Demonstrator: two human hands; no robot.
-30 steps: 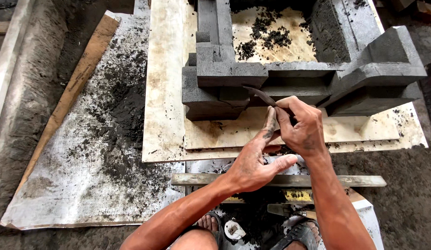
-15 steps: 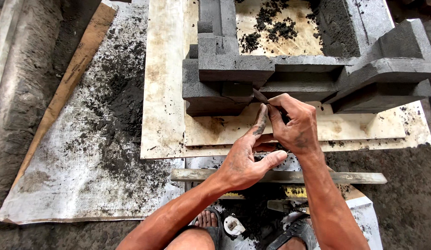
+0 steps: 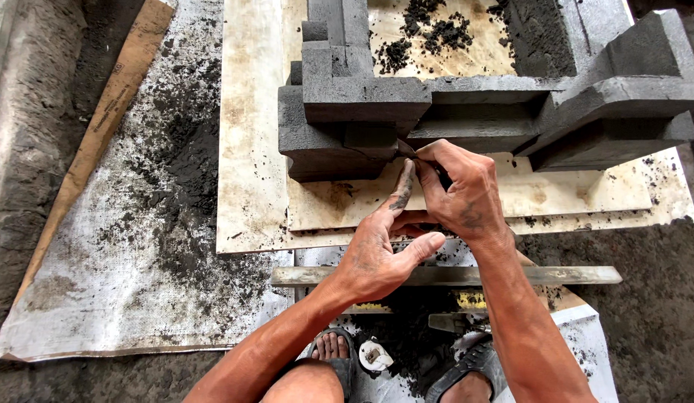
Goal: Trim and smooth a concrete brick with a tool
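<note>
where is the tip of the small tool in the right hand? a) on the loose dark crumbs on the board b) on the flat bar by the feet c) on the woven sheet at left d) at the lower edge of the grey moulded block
d: the right hand holds the small tool with its tip against the lower edge of the grey moulded block, while the left hand reaches a finger up beside it.

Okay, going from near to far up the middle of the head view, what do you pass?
Dark sandals → flat grey straightedge bar → left hand → right hand holding a thin tool against the stepped dark grey moulded block → pale board strewn with dark crumbs.
</note>
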